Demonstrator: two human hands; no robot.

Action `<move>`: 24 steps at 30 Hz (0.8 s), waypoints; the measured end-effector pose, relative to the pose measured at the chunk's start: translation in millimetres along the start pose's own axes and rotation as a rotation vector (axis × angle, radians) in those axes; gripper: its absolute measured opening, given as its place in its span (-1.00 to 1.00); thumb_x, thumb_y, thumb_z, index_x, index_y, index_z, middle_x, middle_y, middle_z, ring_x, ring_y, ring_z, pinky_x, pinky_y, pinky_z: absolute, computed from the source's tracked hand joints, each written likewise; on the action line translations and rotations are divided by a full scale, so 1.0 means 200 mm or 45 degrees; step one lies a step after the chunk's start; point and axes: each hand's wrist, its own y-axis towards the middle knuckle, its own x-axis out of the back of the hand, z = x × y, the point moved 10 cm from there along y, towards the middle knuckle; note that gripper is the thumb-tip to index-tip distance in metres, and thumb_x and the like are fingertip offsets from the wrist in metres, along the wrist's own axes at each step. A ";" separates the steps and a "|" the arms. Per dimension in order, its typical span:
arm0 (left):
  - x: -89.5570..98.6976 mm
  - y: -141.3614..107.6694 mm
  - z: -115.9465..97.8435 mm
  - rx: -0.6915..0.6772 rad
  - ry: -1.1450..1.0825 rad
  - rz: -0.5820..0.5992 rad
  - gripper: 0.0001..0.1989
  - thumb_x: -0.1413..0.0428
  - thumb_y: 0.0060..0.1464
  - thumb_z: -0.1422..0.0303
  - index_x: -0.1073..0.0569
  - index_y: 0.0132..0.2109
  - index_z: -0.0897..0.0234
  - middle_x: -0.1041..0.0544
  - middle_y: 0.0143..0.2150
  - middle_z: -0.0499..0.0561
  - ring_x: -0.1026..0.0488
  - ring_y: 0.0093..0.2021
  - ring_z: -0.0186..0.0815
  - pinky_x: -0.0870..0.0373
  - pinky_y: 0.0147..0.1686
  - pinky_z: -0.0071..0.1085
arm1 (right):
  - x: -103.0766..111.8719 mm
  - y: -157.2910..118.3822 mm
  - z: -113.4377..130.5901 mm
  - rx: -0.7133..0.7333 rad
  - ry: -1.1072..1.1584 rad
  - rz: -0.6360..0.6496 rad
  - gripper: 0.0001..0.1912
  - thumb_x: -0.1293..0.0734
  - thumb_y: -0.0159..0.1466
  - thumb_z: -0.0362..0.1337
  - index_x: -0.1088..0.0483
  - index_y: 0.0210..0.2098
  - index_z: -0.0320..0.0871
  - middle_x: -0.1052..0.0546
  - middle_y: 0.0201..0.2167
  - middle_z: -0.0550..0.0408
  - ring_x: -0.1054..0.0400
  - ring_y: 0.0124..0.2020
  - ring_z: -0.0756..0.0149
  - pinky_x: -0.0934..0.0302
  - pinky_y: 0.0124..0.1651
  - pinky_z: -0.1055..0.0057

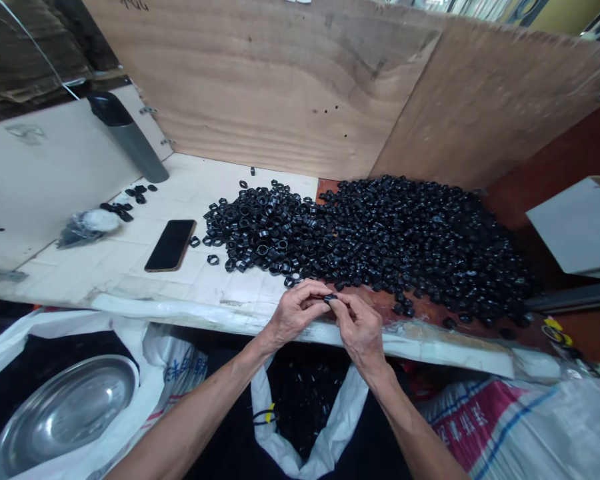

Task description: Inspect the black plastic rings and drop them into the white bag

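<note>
The small black part (331, 299) lies between the closed fingertips of my left hand (293, 312) and right hand (361, 328), gripped by both, above the front edge of the table (220, 287). Beyond lies the pile of black pieces (380, 233); bare pale surface extends leftward, around a phone (171, 245).

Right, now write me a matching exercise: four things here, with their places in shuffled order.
1. Flat black phone
2. Dark grey cylinder with black top
3. Shiny metal bowl
4. Small black piece

A. In the open white sack
B. Between left hand and right hand
C. Left of the black ring pile
D. Beside the pale side board

Pairs: 1-C, 2-D, 3-A, 4-B
</note>
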 end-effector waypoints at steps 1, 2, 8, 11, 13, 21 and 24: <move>0.00 0.00 0.00 0.006 -0.010 -0.009 -0.79 -0.23 0.12 0.35 -0.56 -0.08 0.27 -0.52 -0.06 0.13 -0.50 0.01 -0.21 -0.49 0.05 -0.26 | 0.00 0.00 0.01 0.024 -0.009 -0.005 -0.79 -0.30 0.34 -0.16 -0.53 -0.23 -0.12 -0.54 -0.37 0.03 -0.43 -0.39 0.26 -0.36 -0.29 0.36; 0.00 0.00 0.00 0.019 -0.024 -0.017 -0.78 -0.23 0.12 0.34 -0.56 -0.07 0.28 -0.53 -0.05 0.14 -0.50 0.02 -0.20 -0.48 0.05 -0.26 | 0.00 0.01 0.02 0.027 0.009 -0.002 -0.80 -0.30 0.34 -0.17 -0.52 -0.20 -0.12 -0.54 -0.34 0.02 -0.43 -0.37 0.26 -0.36 -0.27 0.35; 0.00 0.01 0.02 0.183 -0.118 -0.062 -0.77 -0.24 0.11 0.31 -0.56 -0.10 0.31 -0.58 -0.07 0.11 -0.56 -0.07 -0.21 -0.53 -0.04 -0.31 | -0.02 0.02 -0.05 -0.081 0.220 0.028 -0.84 -0.33 0.31 -0.20 -0.50 -0.18 -0.10 -0.53 -0.33 0.07 -0.43 -0.39 0.29 -0.36 -0.31 0.38; 0.00 0.01 0.02 0.262 -0.129 -0.075 -0.77 -0.24 0.10 0.30 -0.57 -0.11 0.31 -0.62 -0.09 0.09 -0.58 -0.13 -0.22 -0.55 -0.08 -0.31 | -0.01 0.02 -0.03 0.007 0.184 0.011 -0.87 -0.32 0.31 -0.24 -0.50 -0.19 -0.09 -0.55 -0.23 0.03 -0.45 -0.22 0.22 -0.36 -0.15 0.33; 0.00 0.01 0.03 0.298 -0.141 -0.059 -0.76 -0.24 0.09 0.30 -0.57 -0.11 0.32 -0.63 -0.11 0.09 -0.58 -0.15 -0.22 -0.55 -0.09 -0.32 | -0.01 0.02 -0.02 0.033 0.178 0.013 -0.87 -0.32 0.31 -0.25 -0.49 -0.19 -0.09 -0.55 -0.20 0.01 -0.46 -0.17 0.20 -0.35 -0.11 0.32; -0.01 0.01 0.02 0.194 -0.099 -0.026 -0.81 -0.24 0.09 0.35 -0.59 -0.13 0.31 -0.60 -0.09 0.10 -0.54 -0.06 -0.21 -0.50 -0.01 -0.31 | -0.04 0.00 -0.08 -0.186 0.013 0.091 -0.73 -0.27 0.35 -0.09 -0.46 -0.30 -0.14 -0.43 -0.62 0.19 -0.35 -0.60 0.35 -0.22 -0.48 0.46; -0.01 0.01 0.01 0.108 -0.038 -0.021 -0.81 -0.22 0.11 0.39 -0.58 -0.11 0.29 -0.59 -0.08 0.10 -0.53 -0.04 -0.21 -0.46 0.04 -0.29 | -0.03 0.03 -0.02 -0.134 -0.155 0.066 -0.56 -0.18 0.40 -0.05 -0.38 -0.52 -0.12 -0.40 -0.66 0.18 -0.29 -0.60 0.38 -0.15 -0.47 0.47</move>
